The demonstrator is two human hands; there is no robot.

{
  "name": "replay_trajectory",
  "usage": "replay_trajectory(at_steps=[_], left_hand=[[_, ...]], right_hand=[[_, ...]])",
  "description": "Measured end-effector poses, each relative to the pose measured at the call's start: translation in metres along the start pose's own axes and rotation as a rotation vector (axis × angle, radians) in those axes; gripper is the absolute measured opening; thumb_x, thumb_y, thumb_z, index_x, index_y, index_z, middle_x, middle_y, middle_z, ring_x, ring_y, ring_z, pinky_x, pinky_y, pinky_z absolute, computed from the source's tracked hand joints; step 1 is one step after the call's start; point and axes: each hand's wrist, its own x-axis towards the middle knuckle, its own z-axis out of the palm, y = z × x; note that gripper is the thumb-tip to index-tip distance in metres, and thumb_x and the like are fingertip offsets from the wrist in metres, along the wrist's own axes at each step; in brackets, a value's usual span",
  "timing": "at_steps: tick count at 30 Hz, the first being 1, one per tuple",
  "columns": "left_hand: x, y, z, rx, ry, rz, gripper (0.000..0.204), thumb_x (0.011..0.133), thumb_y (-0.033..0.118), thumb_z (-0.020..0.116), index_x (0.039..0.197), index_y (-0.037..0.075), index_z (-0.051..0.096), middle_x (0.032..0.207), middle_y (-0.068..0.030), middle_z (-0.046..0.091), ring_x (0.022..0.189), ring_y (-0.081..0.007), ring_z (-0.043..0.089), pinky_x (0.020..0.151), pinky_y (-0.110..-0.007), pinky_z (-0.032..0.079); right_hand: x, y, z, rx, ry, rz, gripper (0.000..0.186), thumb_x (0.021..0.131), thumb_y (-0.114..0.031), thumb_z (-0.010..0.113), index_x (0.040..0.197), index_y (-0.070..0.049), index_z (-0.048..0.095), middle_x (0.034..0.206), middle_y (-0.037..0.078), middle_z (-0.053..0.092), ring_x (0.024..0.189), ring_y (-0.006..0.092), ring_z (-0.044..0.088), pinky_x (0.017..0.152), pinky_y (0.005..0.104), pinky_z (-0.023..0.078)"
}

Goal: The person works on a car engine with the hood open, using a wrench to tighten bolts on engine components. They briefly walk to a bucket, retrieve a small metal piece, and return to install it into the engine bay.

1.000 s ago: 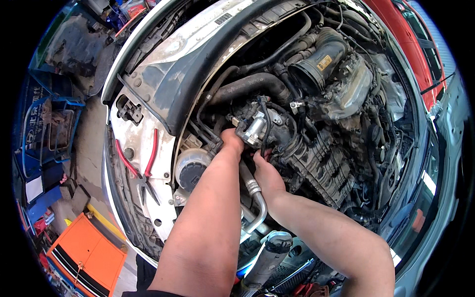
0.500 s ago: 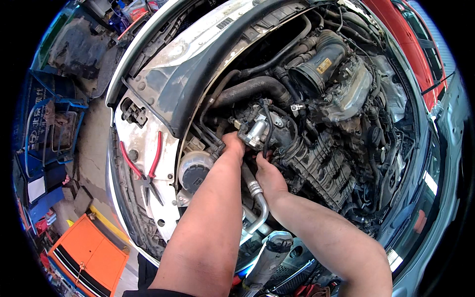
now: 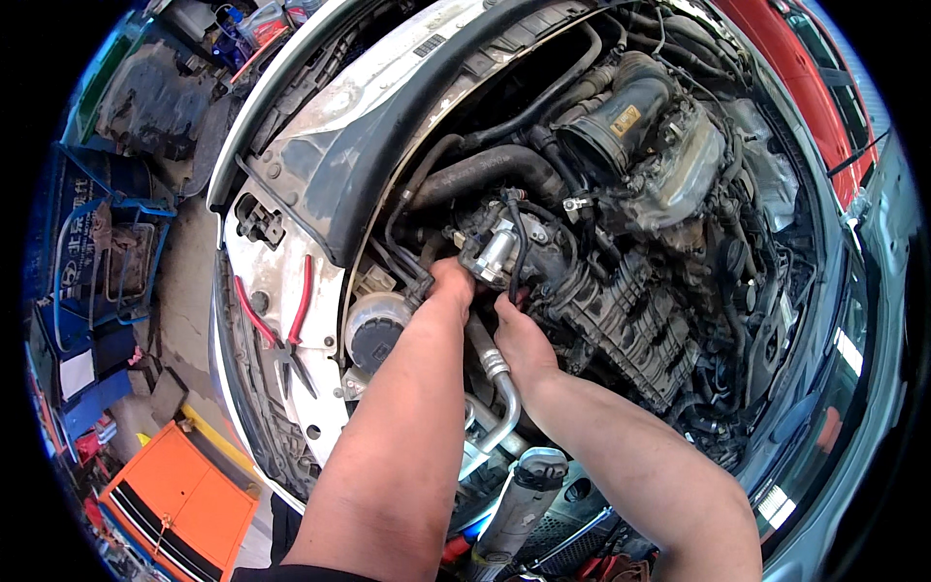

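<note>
Both hands work on the metal valve housing (image 3: 495, 250), mid engine bay, just below the black hose (image 3: 485, 170). Left hand (image 3: 449, 286) grips its left side; right hand (image 3: 519, 335) supports from beneath, fingers curled. Keep the pull square; avoid straining the thin black cable (image 3: 521, 242).

A small yellow rectangular label (image 3: 626, 120) sits on the side of the black ribbed air intake hose (image 3: 621, 112) near the top of the engine bay. A small dark sticker with pale bars (image 3: 430, 46) lies on the white front panel above. At the far left, a blue board with white lettering (image 3: 60, 242) stands by blue crates, and a white sheet (image 3: 76, 373) lies just below it.
</note>
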Motion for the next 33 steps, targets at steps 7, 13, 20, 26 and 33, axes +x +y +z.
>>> replay_trajectory(at_steps=[7,13,20,26,33], left_hand=[[0.004,-0.001,0.002,-0.014,0.004,0.004,0.052,0.097,0.037,0.068,0.134,0.001,0.075,0.143,-0.0143,0.073,0.118,-0.0317,0.071,0.101,-0.046,0.053],[-0.003,0.001,0.005,-0.021,-0.015,0.026,0.051,0.097,0.035,0.068,0.132,-0.001,0.075,0.140,-0.0159,0.074,0.115,-0.0315,0.071,0.101,-0.045,0.052],[-0.017,0.007,-0.001,0.034,-0.022,0.012,0.056,0.096,0.041,0.068,0.137,0.003,0.074,0.140,-0.0123,0.075,0.114,-0.0298,0.072,0.101,-0.044,0.053],[-0.034,0.016,-0.002,0.090,-0.071,0.014,0.054,0.099,0.042,0.064,0.138,0.006,0.075,0.138,-0.0097,0.076,0.110,-0.0298,0.072,0.100,-0.042,0.054],[0.016,-0.006,0.006,0.070,-0.079,0.027,0.045,0.102,0.043,0.059,0.133,0.017,0.079,0.134,-0.0074,0.078,0.108,-0.0297,0.073,0.100,-0.041,0.054]], right_hand=[[-0.017,0.035,-0.020,0.098,-0.024,-0.110,0.045,0.109,-0.027,0.048,0.136,-0.005,0.077,0.140,0.008,0.075,0.136,0.0265,0.063,0.124,0.0440,0.023],[-0.030,0.051,-0.030,0.118,-0.036,-0.120,0.044,0.107,-0.029,0.051,0.133,-0.009,0.079,0.139,0.006,0.076,0.139,0.0271,0.062,0.124,0.0446,0.023],[-0.028,0.045,-0.026,0.157,-0.013,-0.117,0.041,0.105,-0.032,0.055,0.128,-0.014,0.082,0.136,0.002,0.077,0.139,0.0237,0.060,0.126,0.0454,0.022],[-0.030,0.047,-0.025,0.168,-0.004,-0.108,0.042,0.105,-0.033,0.055,0.128,-0.013,0.083,0.136,0.001,0.077,0.140,0.0250,0.059,0.126,0.0466,0.021],[-0.024,0.039,-0.021,0.172,0.000,-0.108,0.042,0.104,-0.032,0.054,0.130,-0.014,0.082,0.137,0.002,0.077,0.140,0.0266,0.060,0.126,0.0479,0.021]])
